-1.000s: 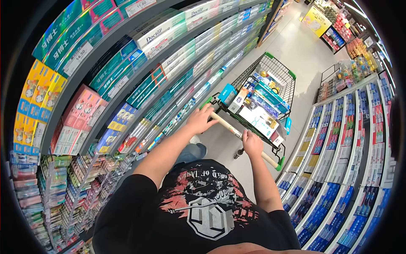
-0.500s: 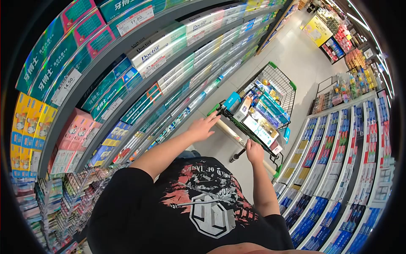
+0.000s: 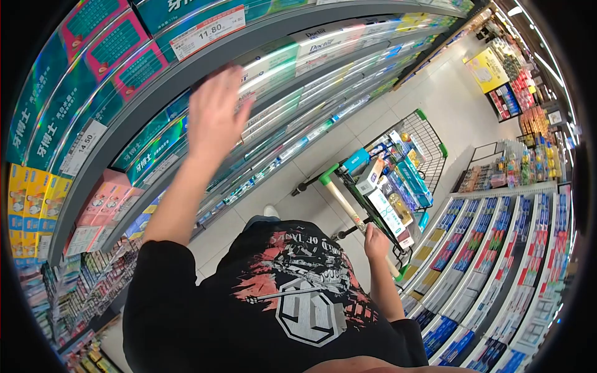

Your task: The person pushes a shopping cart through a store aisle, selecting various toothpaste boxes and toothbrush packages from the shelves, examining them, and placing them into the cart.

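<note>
My left hand (image 3: 216, 115) is raised at the left shelf, fingers stretched out and thumb apart, slightly blurred. It is in front of white and green "Doctor" boxes (image 3: 273, 65) and covers part of them; whether it touches them I cannot tell. Teal toothpaste boxes (image 3: 146, 158) sit just left of my wrist. Down at the right, my right hand (image 3: 376, 242) is closed around the handle (image 3: 341, 200) of a shopping cart (image 3: 429, 133). Inside the cart lie several packages, among them a teal box (image 3: 413, 180) and a white box (image 3: 384, 208).
Price tags (image 3: 208, 32) line the edge of the left shelf (image 3: 149, 81). Across the aisle, a white shelf (image 3: 497, 248) carries rows of packaged goods. Tiled floor (image 3: 373, 121) runs between them. A yellow display (image 3: 486, 69) stands farther off.
My left hand has left the cart handle's near end and risen up and left to the shelf. My right hand still grips the handle. The view has shifted, with the cart appearing slightly lower.
</note>
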Tool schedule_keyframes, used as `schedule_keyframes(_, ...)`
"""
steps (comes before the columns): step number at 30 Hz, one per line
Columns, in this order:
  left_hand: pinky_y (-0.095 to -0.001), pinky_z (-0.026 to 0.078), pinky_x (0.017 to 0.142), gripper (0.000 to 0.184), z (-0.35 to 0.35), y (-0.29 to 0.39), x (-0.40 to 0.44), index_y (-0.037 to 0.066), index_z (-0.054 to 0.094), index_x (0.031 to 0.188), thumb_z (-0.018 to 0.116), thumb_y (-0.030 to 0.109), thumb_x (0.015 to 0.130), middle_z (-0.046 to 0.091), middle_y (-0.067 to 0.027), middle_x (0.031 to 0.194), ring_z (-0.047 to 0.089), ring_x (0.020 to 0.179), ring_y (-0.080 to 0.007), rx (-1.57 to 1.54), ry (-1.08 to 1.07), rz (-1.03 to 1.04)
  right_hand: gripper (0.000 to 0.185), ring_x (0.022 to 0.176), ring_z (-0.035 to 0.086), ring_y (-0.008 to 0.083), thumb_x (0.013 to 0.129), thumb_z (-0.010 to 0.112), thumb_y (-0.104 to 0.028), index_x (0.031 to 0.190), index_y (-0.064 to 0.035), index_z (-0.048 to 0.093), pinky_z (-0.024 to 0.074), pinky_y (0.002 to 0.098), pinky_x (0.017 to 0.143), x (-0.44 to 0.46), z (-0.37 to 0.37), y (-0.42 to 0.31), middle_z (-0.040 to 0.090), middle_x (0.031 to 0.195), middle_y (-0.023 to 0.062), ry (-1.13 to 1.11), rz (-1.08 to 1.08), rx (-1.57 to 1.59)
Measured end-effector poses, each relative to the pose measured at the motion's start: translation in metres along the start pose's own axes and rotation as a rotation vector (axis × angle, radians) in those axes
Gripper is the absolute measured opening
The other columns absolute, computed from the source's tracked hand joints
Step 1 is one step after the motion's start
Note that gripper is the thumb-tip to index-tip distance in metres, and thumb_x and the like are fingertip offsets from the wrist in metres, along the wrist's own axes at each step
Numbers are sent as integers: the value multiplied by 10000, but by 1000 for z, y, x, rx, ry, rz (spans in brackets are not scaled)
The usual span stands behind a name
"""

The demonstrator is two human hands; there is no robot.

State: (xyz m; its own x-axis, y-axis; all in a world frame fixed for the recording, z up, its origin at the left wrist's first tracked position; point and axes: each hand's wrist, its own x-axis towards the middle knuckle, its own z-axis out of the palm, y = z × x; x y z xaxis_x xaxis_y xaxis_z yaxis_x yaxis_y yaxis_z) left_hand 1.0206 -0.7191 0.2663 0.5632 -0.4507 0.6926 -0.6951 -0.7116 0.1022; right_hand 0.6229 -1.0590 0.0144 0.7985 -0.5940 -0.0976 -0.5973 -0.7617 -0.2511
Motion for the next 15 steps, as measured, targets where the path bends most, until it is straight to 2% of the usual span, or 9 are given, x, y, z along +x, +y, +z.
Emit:
schedule_keyframes(2, -492, 455, 1112, 642, -3, -21, 0, 58, 578, 1476, 788, 285, 913, 620, -175, 1465, 581, 1338, -385, 156, -124, -178, 564, 761, 675, 431, 1117, 432, -409, 795, -43, 716, 511, 533, 696, 2, 1, 0, 675, 773, 199, 36, -12, 19)
schedule_keyframes(5, -506, 447, 1114, 653, 5, -33, -7, 82, 575, 1492, 788, 305, 916, 626, -146, 1468, 568, 1351, -383, 267, -122, -161, 556, 733, 664, 441, 1115, 446, -389, 778, -33, 707, 505, 534, 677, 5, 3, 3, 665, 754, 206, 37, -13, 12)
schedule_keyframes(11, -505, 451, 1108, 637, 19, -39, -16, 108, 626, 1461, 816, 308, 887, 655, -95, 1440, 599, 1320, -327, 276, -10, -88, 485, 720, 669, 424, 1096, 498, -343, 762, -50, 692, 511, 535, 652, 6, 2, 1, 678, 774, 162, 60, -3, -14)
schedule_keyframes(15, -453, 501, 1030, 631, 19, -35, -17, 115, 662, 1431, 849, 277, 850, 690, -101, 1344, 655, 1216, -289, 288, 67, -53, 487, 724, 671, 421, 1098, 494, -348, 757, -62, 693, 508, 538, 654, 7, 4, 0, 680, 772, 155, 44, 40, -18)
